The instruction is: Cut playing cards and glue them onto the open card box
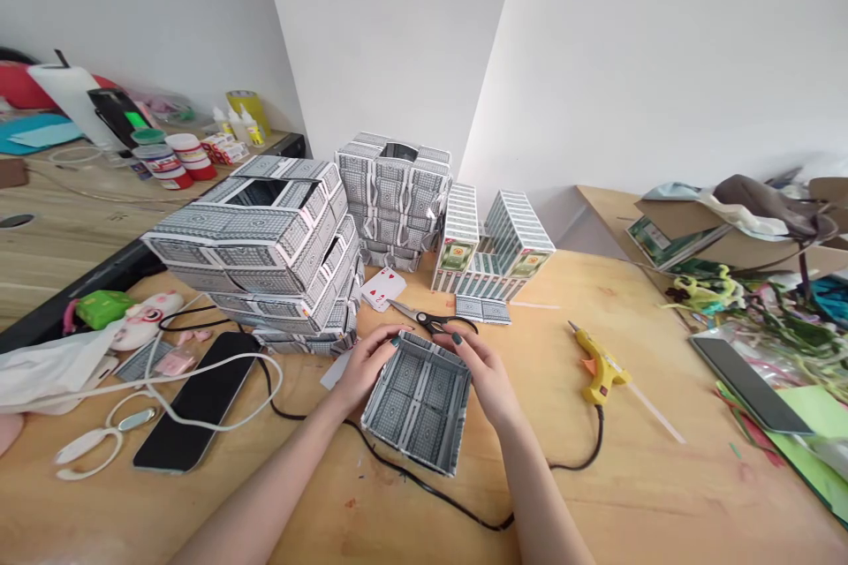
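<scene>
An open, shallow box made of patterned playing cards (419, 402) lies tilted on the wooden table, between my two hands. My left hand (371, 360) grips its upper left corner, thumb near the rim. My right hand (483, 369) holds the upper right corner, its fingers on the rim and side. Just beyond the box are black-handled scissors (437, 320) and loose playing cards (384, 289). A flat piece of joined cards (482, 309) lies behind my right hand.
Stacked card boxes (265, 238) stand at the left, another card structure (394, 199) behind. Card-box stacks (494, 247) stand at the back. A yellow glue gun (600, 366) lies right, its black cord (424, 484) crossing in front. A phone (199, 402) and white cable lie left.
</scene>
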`<state>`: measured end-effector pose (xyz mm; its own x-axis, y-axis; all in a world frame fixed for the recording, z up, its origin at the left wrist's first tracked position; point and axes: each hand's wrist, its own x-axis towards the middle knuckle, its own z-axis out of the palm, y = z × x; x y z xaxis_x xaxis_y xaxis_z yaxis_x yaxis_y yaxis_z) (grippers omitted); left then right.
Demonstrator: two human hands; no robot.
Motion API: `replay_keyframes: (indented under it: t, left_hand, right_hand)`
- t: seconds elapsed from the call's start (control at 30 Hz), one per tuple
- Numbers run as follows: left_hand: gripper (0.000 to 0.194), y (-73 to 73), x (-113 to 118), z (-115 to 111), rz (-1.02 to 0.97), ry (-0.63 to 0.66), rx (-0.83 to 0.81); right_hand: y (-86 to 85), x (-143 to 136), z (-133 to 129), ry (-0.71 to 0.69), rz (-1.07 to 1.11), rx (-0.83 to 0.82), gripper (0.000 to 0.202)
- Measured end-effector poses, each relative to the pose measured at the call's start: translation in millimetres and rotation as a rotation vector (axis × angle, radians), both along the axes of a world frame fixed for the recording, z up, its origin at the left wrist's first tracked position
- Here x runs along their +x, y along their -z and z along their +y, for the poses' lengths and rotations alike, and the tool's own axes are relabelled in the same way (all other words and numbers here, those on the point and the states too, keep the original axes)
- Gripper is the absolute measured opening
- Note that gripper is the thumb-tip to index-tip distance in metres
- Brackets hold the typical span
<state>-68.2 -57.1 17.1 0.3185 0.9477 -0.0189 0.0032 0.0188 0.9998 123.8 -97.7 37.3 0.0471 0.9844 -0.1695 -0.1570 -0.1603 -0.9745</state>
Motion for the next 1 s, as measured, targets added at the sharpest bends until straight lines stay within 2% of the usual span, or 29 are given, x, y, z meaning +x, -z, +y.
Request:
replay_keyframes:
  t: [0.13,0.23,0.4,0.53,0.63,0.77,0.87,1.0]
  left_hand:
    - [0.036,1.1,5.0,-0.9,-0.056,-0.058,-0.093]
    - [0.038,-1.0,6.6,-0.8,-0.082,-0.048,-0.122]
    - [0.037,-5.6,6.8,-1.8,-0.043,-0.015,-0.095]
    - [0.032,-4.2,8.6,-1.9,0.012,-0.063,-0.025]
    - [0.029,-3.1,10.4,-0.9,0.021,-0.099,-0.03]
    - [0.029,-8.5,13.4,-1.0,-0.053,-0.122,-0.129]
    - [0.031,-13.7,16.1,-2.6,-0.105,-0.091,-0.155]
    - [0.035,-13.4,19.0,-4.1,-0.152,-0.113,-0.235]
  right_hand:
    - [4.3,-8.8,0.3,0.056,-0.075,0.019,0.037]
    - [11.5,-9.9,1.9,0.092,-0.129,0.024,0.035]
    - [15.9,-8.3,4.0,0.062,-0.181,0.075,0.031]
    - [14.6,-8.3,5.9,0.034,-0.25,0.088,0.033]
    - [15.8,-8.4,6.7,0.061,-0.279,0.072,0.033]
    - [17.3,-9.0,6.0,0.105,-0.246,0.043,0.031]
    - [15.6,-11.3,4.9,0.111,-0.194,0.039,0.028]
    - [13.9,-15.4,4.5,0.113,-0.15,0.043,0.024]
